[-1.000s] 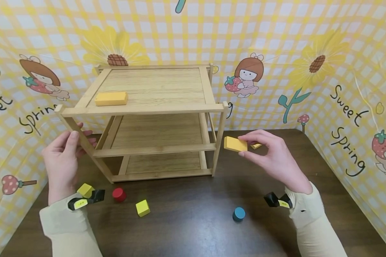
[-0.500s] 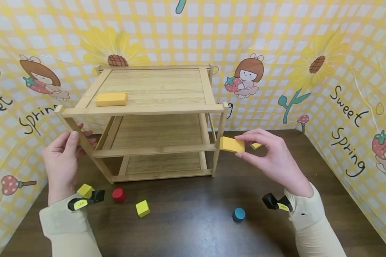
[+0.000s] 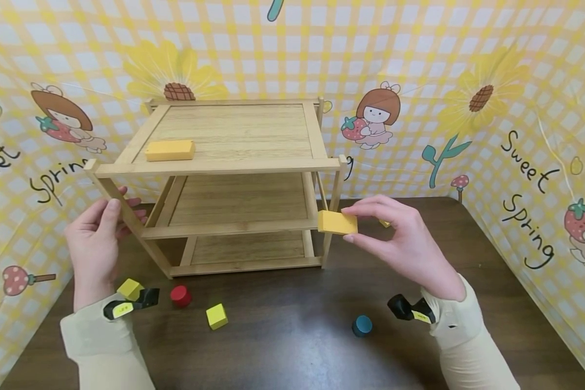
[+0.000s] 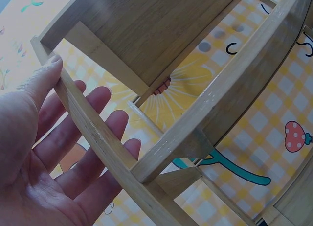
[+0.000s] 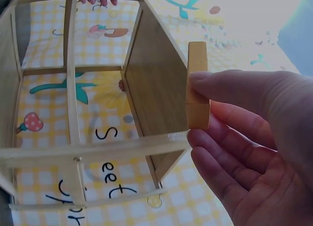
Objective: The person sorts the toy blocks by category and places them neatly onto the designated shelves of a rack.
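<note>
My right hand (image 3: 402,238) pinches a flat yellow rectangular block (image 3: 335,222) between thumb and fingers. In the head view this block overlaps the right front post of a three-tier wooden shelf (image 3: 253,130), level with the middle tier's front bar. My left hand (image 3: 95,233) holds the shelf's left front post (image 4: 88,123), thumb on the near side and fingers curled behind. On the top tier, near its front left, lies another yellow block (image 3: 169,150). The right wrist view shows the held block (image 5: 197,84) end-on beside the shelf.
On the dark table (image 3: 283,346) before the shelf are a red cylinder (image 3: 180,296), a yellow cube (image 3: 216,316) and a blue cylinder (image 3: 362,325). Another yellow cube (image 3: 130,290) sits by the left wrist. Behind the right fingers shows a yellow piece (image 3: 384,222). Patterned cloth surrounds the table.
My right hand has moved left with the yellow block, from beside the right front post to in front of it. My left hand stays on the left post.
</note>
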`<state>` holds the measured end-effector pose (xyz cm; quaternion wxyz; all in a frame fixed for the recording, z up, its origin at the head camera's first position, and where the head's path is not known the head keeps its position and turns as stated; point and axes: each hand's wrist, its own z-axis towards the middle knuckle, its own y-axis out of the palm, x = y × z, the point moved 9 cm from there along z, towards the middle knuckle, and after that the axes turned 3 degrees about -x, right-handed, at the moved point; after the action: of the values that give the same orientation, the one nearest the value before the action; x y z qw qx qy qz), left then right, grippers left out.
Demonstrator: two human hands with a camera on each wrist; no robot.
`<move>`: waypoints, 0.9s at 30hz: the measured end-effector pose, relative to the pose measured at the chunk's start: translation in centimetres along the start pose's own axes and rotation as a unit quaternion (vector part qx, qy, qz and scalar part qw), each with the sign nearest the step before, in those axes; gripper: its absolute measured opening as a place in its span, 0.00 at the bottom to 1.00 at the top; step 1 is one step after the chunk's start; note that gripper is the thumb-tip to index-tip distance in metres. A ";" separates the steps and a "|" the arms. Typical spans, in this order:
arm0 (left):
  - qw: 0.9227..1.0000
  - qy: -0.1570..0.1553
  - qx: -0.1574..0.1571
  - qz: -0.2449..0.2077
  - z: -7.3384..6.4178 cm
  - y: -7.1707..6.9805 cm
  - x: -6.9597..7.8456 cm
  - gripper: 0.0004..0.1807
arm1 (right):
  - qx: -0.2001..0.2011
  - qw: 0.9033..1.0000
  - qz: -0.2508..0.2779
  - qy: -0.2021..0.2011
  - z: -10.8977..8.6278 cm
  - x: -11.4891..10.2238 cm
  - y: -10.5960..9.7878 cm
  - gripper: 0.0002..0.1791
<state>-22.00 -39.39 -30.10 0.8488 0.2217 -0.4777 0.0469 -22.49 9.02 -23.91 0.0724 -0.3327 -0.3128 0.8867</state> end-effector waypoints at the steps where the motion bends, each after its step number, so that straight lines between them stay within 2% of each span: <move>1: 1.000 0.001 0.000 -0.001 0.0 0.0 0.0 0.22 | -0.002 1.000 0.004 -0.002 0.1 -0.2 0.1 0.24; 11: 1.000 -0.002 0.003 0.003 0.0 0.0 0.0 0.21 | -0.004 0.998 0.025 -0.061 1.4 -2.1 1.3 0.24; 27: 1.000 -0.005 0.003 0.000 -0.1 0.0 0.1 0.21 | -0.027 0.993 0.027 -0.113 4.0 -5.9 3.4 0.21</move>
<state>-21.92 -39.35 -30.07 0.8460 0.2243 -0.4814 0.0469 -20.24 2.31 -20.37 0.0035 -0.2401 -0.3338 0.9115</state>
